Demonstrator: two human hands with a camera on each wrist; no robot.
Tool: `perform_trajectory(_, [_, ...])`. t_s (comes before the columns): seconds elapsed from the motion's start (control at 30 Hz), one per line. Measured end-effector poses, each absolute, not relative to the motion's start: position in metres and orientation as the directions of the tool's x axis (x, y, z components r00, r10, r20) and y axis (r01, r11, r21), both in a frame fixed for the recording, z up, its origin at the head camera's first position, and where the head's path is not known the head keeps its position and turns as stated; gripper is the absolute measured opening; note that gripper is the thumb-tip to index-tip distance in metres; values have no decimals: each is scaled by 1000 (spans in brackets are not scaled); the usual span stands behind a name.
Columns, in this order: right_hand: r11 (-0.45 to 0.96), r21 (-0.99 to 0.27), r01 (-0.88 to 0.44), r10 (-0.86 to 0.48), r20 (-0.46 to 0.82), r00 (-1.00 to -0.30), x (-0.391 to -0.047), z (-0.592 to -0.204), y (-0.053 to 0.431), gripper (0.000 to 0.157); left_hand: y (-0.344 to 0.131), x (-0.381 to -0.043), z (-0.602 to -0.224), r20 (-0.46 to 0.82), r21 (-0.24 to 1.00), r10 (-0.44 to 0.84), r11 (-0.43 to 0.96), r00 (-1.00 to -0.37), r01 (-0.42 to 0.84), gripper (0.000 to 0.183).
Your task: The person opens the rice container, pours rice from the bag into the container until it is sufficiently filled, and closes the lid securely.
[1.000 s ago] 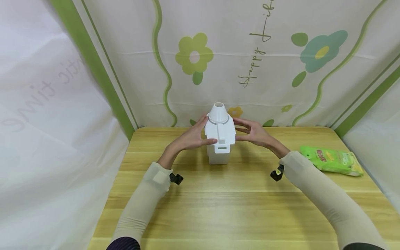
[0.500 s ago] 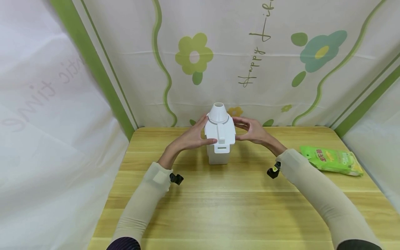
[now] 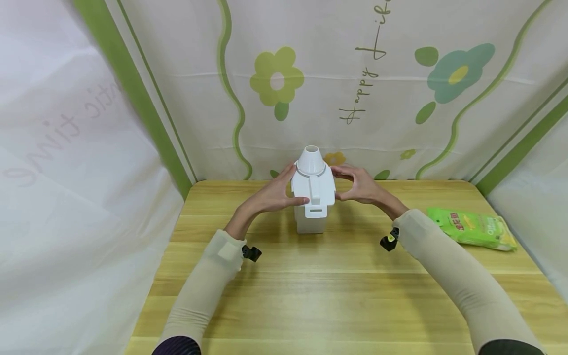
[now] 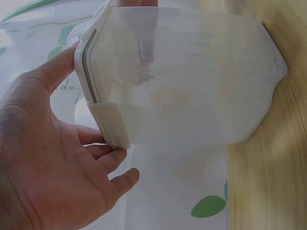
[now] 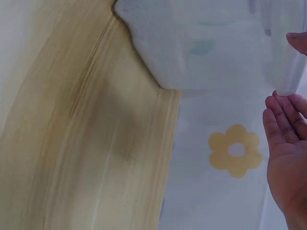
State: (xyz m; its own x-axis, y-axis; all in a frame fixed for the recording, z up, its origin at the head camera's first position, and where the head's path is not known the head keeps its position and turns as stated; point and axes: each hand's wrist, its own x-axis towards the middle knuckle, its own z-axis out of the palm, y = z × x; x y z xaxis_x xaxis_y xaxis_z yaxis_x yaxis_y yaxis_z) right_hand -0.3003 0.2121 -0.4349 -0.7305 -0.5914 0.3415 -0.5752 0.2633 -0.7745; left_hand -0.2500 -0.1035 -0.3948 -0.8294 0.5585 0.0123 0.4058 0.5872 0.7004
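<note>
A translucent plastic storage container (image 3: 311, 225) stands upright near the table's back edge. Its white lid (image 3: 301, 189) carries a cone-shaped spout (image 3: 310, 161) and a slotted front tab. From the left, my left hand (image 3: 271, 198) holds the lid's edge, thumb across the front corner and fingers along the side. The left wrist view shows that hand (image 4: 57, 148) with fingertips against the lid's rim and side clip. My right hand (image 3: 363, 187) grips the opposite edge, thumb in front and fingers behind. In the right wrist view, fingertips of this hand (image 5: 290, 143) touch the rim's underside.
A green packet (image 3: 475, 228) lies at the right side of the wooden table (image 3: 306, 296). A printed cloth (image 3: 177, 64) hangs directly behind the table's back edge, with white fabric at both sides. Small black wrist cameras hang beneath both sleeves.
My right wrist and forearm have shifted slightly inward, and the right fingers lie closer together. The left hand and the container have stayed in place.
</note>
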Motion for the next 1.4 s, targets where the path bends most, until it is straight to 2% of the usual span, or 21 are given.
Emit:
perform_trajectory(0.6, [383,-642,-664,-641,333,-692,-301,-419,214,79,-102,-250,-393,6,711,559,581,-829,397,117])
perform_trajectory(0.93, [512,-476,-715,-721,215,-659,-306,-392,219,81,-104,-251,-393,9,709,566,578,-824,405,117])
perform_trajectory(1.4, [579,-389,-717,-752,87,-654,-308,-369,215,82,-103,-250,-393,12,708,561,580,-828,403,117])
